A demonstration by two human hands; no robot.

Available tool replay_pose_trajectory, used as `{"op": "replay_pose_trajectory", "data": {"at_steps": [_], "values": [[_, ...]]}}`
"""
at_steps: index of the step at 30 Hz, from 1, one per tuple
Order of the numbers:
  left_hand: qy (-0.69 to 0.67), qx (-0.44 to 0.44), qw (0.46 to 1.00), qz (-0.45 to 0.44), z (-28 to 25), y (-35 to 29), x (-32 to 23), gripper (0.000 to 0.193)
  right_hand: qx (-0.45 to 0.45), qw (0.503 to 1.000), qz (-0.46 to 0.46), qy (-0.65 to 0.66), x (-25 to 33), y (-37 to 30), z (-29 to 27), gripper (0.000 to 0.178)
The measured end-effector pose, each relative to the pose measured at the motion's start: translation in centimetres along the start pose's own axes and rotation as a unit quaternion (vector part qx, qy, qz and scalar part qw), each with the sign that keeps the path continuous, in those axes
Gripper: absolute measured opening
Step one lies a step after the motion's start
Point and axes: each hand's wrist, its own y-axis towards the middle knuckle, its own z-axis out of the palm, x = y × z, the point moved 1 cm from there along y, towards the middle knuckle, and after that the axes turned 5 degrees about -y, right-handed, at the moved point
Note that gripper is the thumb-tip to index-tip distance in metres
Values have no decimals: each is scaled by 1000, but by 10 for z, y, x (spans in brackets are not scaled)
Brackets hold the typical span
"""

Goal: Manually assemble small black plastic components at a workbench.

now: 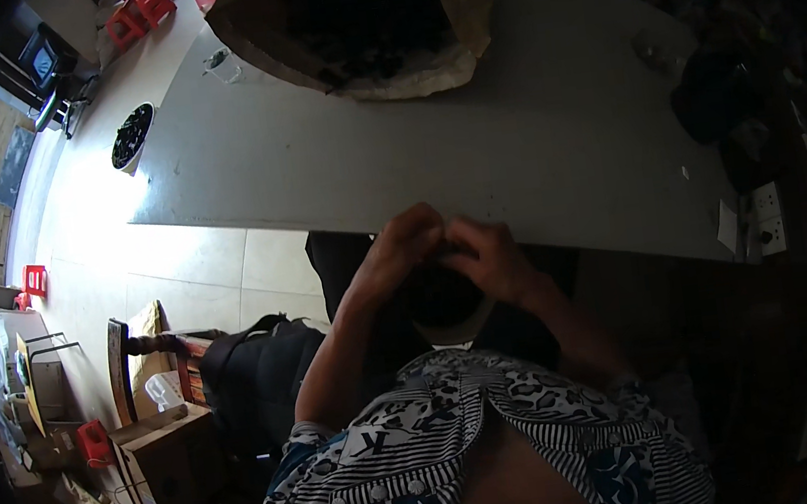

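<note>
My left hand (408,235) and my right hand (486,254) meet at the near edge of the grey table (363,166). The fingers of both are curled and pressed together, tip to tip. What they hold, if anything, is too dark and small to make out. Just below them, at my lap, is a dark round shape (444,295), perhaps a container of dark pieces; its contents are not clear. Across the table a large open paper bag (469,47) holds a heap of small black pieces (364,15).
A small clear cup (222,66) stands left of the bag. Beyond the table's left end is a white bucket (133,137) of black pieces. A socket strip (768,217) sits at the right end. Cardboard boxes (169,462) and a wooden chair (123,372) crowd the lower left.
</note>
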Motion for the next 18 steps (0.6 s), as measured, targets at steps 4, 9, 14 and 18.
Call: {"op": "replay_pose_trajectory", "data": {"at_steps": [4,9,14,18], "values": [[258,-127,955,71,-41,24,-29,11,188,974,-11,-125,-18,-1,7,28],[402,-277,831,268,-110,119,-40,19,31,971,-133,-196,-45,112,-17,30],[567,-288,753,171,-172,214,-14,36,-110,906,6,-409,-97,265,-25,36],[529,-311,785,83,-152,233,2,47,-186,884,22,-427,-144,280,-11,48]]}}
